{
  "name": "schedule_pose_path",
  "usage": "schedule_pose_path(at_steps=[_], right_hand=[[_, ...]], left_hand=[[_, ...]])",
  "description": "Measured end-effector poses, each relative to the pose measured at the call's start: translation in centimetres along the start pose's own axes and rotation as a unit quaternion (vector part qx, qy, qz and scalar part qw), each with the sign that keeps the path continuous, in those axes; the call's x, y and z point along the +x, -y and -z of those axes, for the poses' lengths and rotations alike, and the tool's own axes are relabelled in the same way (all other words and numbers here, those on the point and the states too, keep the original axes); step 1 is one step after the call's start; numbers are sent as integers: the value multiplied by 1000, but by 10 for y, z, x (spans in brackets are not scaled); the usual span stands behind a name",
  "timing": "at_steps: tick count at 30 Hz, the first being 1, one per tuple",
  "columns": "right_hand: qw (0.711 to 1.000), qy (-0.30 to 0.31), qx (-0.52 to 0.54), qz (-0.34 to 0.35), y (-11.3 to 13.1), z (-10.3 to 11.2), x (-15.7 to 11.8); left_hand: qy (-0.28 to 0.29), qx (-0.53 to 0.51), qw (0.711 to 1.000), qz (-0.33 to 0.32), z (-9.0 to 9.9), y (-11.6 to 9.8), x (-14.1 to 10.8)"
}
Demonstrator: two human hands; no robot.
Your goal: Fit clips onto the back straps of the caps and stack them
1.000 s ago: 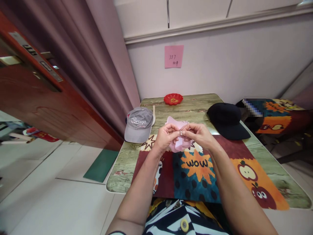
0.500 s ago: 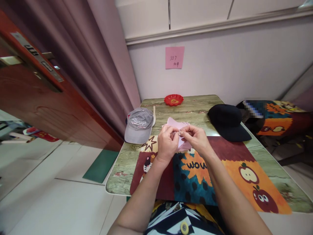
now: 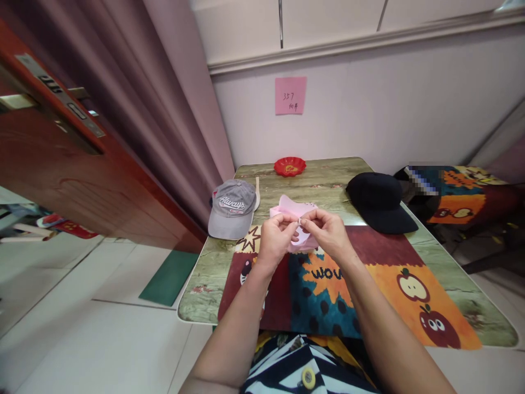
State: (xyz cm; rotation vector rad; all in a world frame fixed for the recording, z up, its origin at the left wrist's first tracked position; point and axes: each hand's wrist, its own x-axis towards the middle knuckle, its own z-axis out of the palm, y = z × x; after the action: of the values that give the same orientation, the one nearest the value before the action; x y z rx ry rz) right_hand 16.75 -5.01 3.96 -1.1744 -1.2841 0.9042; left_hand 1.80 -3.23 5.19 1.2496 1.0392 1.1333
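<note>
My left hand (image 3: 279, 236) and my right hand (image 3: 328, 235) meet over the near middle of the table, fingertips pinched together. Between them is a small, pale, shiny piece (image 3: 299, 221), too small to name; whether it belongs to the cap I cannot tell. Right behind and beneath the fingers lies a pink cap (image 3: 289, 204), partly hidden by both hands. To the left sits a grey cap (image 3: 233, 205) with white lettering, its pale strap sticking up. On the right a black cap (image 3: 379, 200) rests with its brim toward me.
A red scalloped dish (image 3: 290, 166) stands at the table's back edge. Under my forearms lies a colourful printed mat (image 3: 385, 246) on the wood-patterned table (image 3: 197, 295). A wooden door (image 3: 61, 180) and curtain are at left; another table with a similar mat (image 3: 455, 213) is at right.
The fingertips have shifted slightly against each other, and more of the small shiny piece shows between them. My view has moved a little; the caps and dish stay in place.
</note>
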Motion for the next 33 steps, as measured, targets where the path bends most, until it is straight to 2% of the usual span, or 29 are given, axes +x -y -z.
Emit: schedule_pose_path(at_steps=[4, 10, 16, 22, 28, 33], right_hand=[[998, -10, -58, 18, 3, -1, -1], [976, -39, -189, 102, 14, -3, -5], [964, -42, -226, 133, 18, -6, -7], [968, -35, -212, 126, 16, -7, -7], [974, -86, -193, 77, 14, -10, -8], [980, -85, -169, 56, 14, -11, -8]], left_hand=[[2, -1, 1000, 19, 2, -5, 1], [26, -12, 998, 62, 7, -8, 1], [51, 52, 997, 9, 9, -2, 3], [58, 99, 993, -32, 8, 2, 2], [57, -10, 998, -1, 4, -3, 1], [72, -65, 995, 27, 7, -4, 1]])
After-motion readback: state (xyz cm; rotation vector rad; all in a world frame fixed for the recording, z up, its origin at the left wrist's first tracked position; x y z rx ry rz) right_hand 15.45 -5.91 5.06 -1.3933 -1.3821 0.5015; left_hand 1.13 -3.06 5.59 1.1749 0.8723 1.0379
